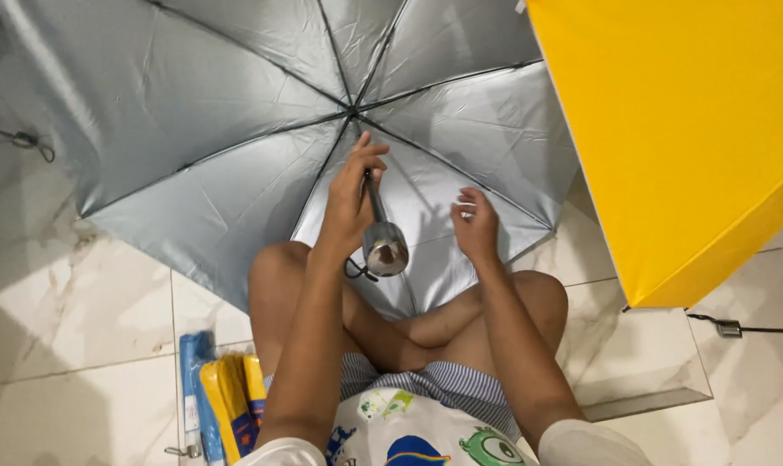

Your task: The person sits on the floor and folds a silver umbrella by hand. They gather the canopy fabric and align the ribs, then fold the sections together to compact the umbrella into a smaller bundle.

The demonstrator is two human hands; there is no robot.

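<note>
An open umbrella with a silver-grey lining and dark ribs (210, 112) lies on its side in front of me, its inside facing me. My left hand (350, 200) is closed around its metal shaft just above the shiny rounded handle (384, 248), from which a dark wrist loop hangs. My right hand (475, 226) hovers a little to the right of the handle, fingers loosely curled, holding nothing. I sit cross-legged on the floor, knees under the canopy's lower edge.
A second open umbrella, bright yellow (693, 129), fills the upper right. Folded blue and yellow umbrellas in sleeves (220, 397) lie on the marble tile floor (81, 345) by my left knee. A cord with a metal clip (729, 328) lies at the right.
</note>
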